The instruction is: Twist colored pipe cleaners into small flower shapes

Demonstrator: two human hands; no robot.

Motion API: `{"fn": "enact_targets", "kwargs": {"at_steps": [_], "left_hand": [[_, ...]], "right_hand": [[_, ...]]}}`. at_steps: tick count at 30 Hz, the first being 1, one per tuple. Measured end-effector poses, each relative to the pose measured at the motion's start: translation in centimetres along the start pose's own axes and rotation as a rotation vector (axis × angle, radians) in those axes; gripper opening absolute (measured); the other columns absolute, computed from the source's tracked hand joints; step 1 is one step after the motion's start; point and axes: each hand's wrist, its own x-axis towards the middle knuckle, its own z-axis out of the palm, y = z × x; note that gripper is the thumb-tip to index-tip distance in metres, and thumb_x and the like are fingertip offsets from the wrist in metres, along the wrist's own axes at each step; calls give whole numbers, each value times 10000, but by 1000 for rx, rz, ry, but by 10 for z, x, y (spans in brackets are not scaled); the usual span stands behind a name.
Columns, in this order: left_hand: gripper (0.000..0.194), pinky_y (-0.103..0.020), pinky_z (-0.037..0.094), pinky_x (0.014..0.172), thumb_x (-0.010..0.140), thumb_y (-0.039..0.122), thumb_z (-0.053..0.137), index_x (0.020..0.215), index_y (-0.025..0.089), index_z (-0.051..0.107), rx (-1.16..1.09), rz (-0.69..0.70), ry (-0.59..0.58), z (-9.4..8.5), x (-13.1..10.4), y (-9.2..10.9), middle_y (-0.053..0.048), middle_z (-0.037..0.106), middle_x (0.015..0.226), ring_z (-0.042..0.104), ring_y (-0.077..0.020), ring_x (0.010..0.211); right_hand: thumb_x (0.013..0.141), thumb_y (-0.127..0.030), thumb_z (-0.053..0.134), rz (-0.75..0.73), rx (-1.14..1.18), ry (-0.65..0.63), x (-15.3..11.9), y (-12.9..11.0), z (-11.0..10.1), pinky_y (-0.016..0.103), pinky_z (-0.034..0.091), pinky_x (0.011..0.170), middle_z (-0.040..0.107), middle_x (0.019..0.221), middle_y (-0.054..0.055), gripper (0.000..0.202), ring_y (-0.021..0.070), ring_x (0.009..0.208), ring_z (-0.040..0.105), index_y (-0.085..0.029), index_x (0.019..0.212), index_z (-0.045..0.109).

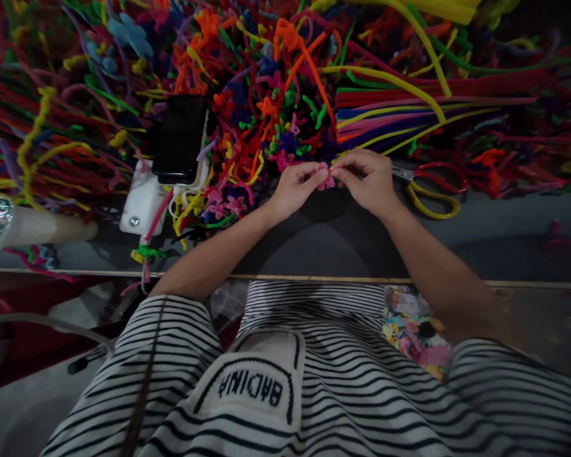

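Note:
Between my two hands is a small pink pipe-cleaner flower [324,180], held just above the near part of the dark table. My left hand [295,188] pinches it between thumb and finger from the left. My right hand [367,180] has its thumb and fingertips pressed together at the flower's right side; what exactly they grip there is too small to make out. Right beside my right hand lie scissors [433,189] with one red and one yellow handle loop. Pipe-cleaner pieces in many colours lie just beyond both hands.
A black phone [181,139] lies near a white power bank [141,202] with a cable. Finished pink flowers [226,204] sit left of my hands. Bundled straight pipe cleaners [385,120] lie behind. A pale cone-shaped object [47,228] is at far left. The table's edge [314,278] runs before me.

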Motion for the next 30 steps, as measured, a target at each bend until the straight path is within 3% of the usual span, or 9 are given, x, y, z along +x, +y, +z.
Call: {"fn": "enact_targets", "kwargs": {"at_steps": [4, 8, 16, 23, 30], "left_hand": [[507, -232, 501, 673, 852, 697, 771, 895, 193, 739, -93, -40, 56, 3, 0, 4, -3, 714, 772, 637, -91, 696], [490, -242, 538, 706, 810, 663, 833, 923, 203, 708, -131, -100, 143, 4, 2, 4, 1, 726, 817, 665, -104, 733], [473, -226, 506, 696, 804, 625, 857, 844, 183, 694, -162, -98, 73, 3, 1, 8, 10, 688, 733, 616, -84, 679], [528, -231, 495, 677, 802, 705, 808, 825, 185, 722, -120, -65, 59, 2, 1, 5, 4, 703, 728, 602, -85, 661], [531, -244, 481, 657, 812, 703, 799, 801, 178, 717, -80, -67, 20, 2, 1, 8, -7, 709, 699, 589, -89, 632]], "right_hand": [[821, -711, 799, 8, 7, 76, -1, -3, 0, 354, 569, 596, 746, 817, 21, 436, 147, 580, 622, -276, 853, 792], [751, -666, 882, 41, -64, 16, -2, -8, -3, 390, 577, 640, 738, 745, 31, 391, 194, 641, 640, -289, 791, 786], [822, -648, 831, 78, 20, 12, 0, -2, -3, 362, 579, 635, 750, 857, 32, 376, 166, 658, 642, -286, 920, 811], [807, -609, 864, 93, 59, -40, 1, 5, -3, 348, 552, 610, 744, 828, 27, 347, 158, 637, 631, -276, 883, 803], [786, -697, 837, 89, 28, -52, 1, 2, -2, 344, 525, 575, 733, 799, 30, 432, 152, 592, 600, -270, 823, 784]]}}
